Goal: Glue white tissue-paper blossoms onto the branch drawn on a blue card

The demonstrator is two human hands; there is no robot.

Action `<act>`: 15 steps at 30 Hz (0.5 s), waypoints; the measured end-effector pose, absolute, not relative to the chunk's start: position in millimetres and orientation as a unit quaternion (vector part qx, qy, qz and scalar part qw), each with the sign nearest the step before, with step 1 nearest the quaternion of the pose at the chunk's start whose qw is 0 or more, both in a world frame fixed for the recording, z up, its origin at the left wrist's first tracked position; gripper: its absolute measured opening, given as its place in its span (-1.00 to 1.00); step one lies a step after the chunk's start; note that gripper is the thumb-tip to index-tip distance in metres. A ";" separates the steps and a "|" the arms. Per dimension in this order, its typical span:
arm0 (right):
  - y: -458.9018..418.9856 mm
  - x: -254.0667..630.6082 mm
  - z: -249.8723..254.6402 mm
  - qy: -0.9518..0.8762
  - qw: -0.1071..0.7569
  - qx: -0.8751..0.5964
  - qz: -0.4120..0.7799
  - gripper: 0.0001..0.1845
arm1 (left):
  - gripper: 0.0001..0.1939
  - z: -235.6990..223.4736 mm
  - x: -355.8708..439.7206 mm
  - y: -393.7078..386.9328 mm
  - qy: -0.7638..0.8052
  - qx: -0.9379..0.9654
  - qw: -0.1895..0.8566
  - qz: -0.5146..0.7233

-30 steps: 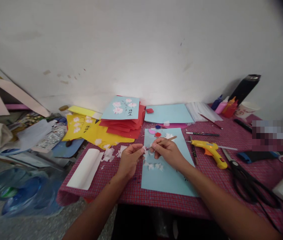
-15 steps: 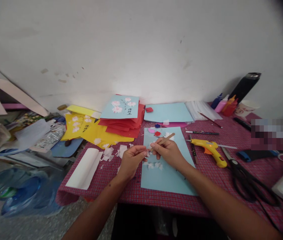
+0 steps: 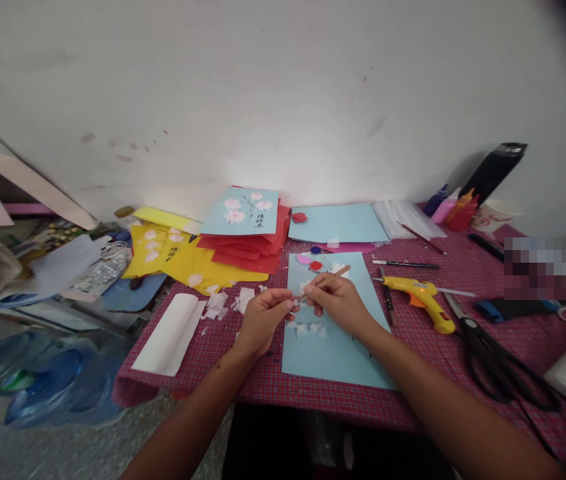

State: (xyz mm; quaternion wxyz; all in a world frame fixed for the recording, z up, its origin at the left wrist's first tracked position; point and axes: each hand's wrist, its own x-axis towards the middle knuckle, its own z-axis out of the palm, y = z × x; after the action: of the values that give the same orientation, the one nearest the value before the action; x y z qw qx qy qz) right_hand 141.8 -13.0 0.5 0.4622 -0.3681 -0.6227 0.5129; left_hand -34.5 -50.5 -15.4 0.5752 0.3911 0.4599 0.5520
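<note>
My right hand (image 3: 337, 301) is closed round a flat wooden stick (image 3: 341, 272), its lower end angled toward my left fingertips. With thumb and fingers pinched, my left hand (image 3: 267, 319) holds a small whitish paper piece (image 3: 295, 305), mostly hidden by the fingers. Both hands meet above a light blue sheet (image 3: 333, 363). White crumpled paper petals (image 3: 311, 329) lie on that sheet just below the hands. Near its top edge are dabs of pink paint (image 3: 303, 259) and red paint (image 3: 316, 265), with a blue dab (image 3: 315, 250) just beyond.
Torn white paper (image 3: 216, 305) and a folded white sheet (image 3: 169, 337) lie left. A blue flower card (image 3: 240, 212) tops red paper (image 3: 257, 248). Right are a yellow glue gun (image 3: 420, 293), black-handled scissors (image 3: 493, 360) and paint bottles (image 3: 463, 210). Water jugs (image 3: 47, 380) stand on the floor.
Hardly anything differs. Both hands stay together over the blue sheet, with the stick's lower end still at the left fingertips; the whole view has shifted slightly.
</note>
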 end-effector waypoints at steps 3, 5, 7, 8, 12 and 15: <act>-14.5 143.0 1.7 -0.605 0.461 -0.346 0.550 -0.70 | -0.71 -18.3 -35.8 -49.9 0.454 0.399 0.576 0.551; -15.2 144.1 2.2 -0.606 0.451 -0.319 0.572 -0.70 | -0.73 -20.3 -37.1 -49.2 0.447 0.399 0.577 0.555; -15.2 144.4 2.1 -0.605 0.444 -0.310 0.584 -0.68 | -0.73 -21.4 -38.1 -48.7 0.439 0.400 0.579 0.559; -15.1 144.2 1.9 -0.603 0.442 -0.313 0.585 -0.69 | -0.74 -21.4 -38.4 -48.6 0.437 0.402 0.578 0.559; -14.1 142.0 1.5 -0.620 0.438 -0.344 0.553 -0.72 | -0.75 -18.9 -38.1 -49.5 0.448 0.413 0.563 0.558; -14.4 141.0 2.8 -0.632 0.427 -0.358 0.539 -0.67 | -0.78 -15.7 -38.2 -51.4 0.459 0.432 0.544 0.554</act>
State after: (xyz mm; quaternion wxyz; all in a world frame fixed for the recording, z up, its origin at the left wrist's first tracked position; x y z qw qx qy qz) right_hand 141.0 -14.4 2.8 0.4266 -0.3582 -0.6321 0.5386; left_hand -38.2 -51.4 -15.7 0.5441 0.4316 0.4591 0.5540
